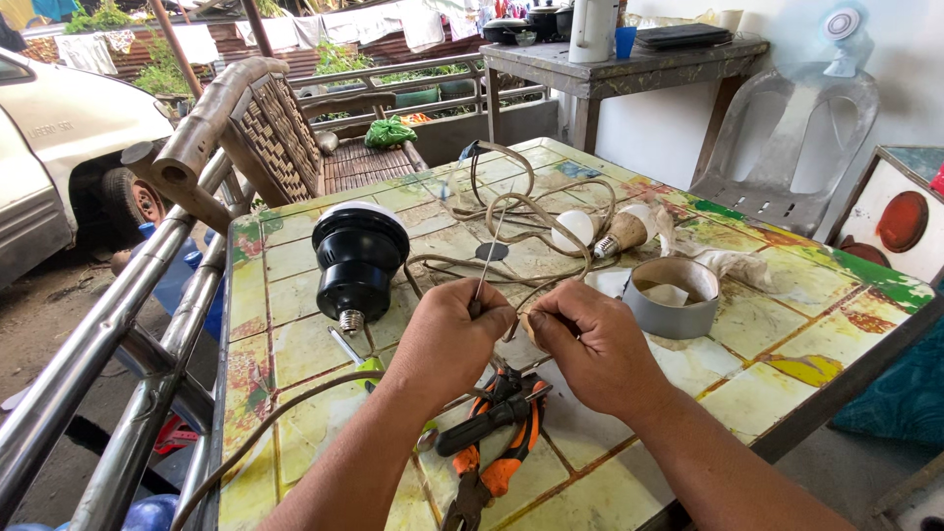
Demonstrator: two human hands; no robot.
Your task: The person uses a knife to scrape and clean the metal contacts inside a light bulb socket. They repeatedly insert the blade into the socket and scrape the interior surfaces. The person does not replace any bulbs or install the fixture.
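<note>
Over the middle of the tiled bench [295, 256], the left hand [447, 339] and the right hand [590, 344] sit close side by side, knuckles up. The left hand's fingers [489, 317] are pinched together on a thin bare wire end [489, 246] that rises straight up from them. The right hand's fingers [544, 320] are curled shut on the tan flat cord [536, 211], which loops away behind both hands across the bench.

Just beyond the left fingers a black lamp holder [359, 261] lies with its screw base pointing toward them. Beyond the right fingers lie a white bulb [573, 228] and a bulb with a tan base [622, 232], touching the cord loops. To the right of the right fingers stands a roll of grey tape [674, 295], with a crumpled white rag [723, 261] behind it. Directly beneath the hands lie orange-and-black pliers [497, 447], and a green-handled screwdriver [356, 359] lies under the left wrist. Well off to the right, a white square sign with a red disc [900, 221] leans beside the bench.
</note>
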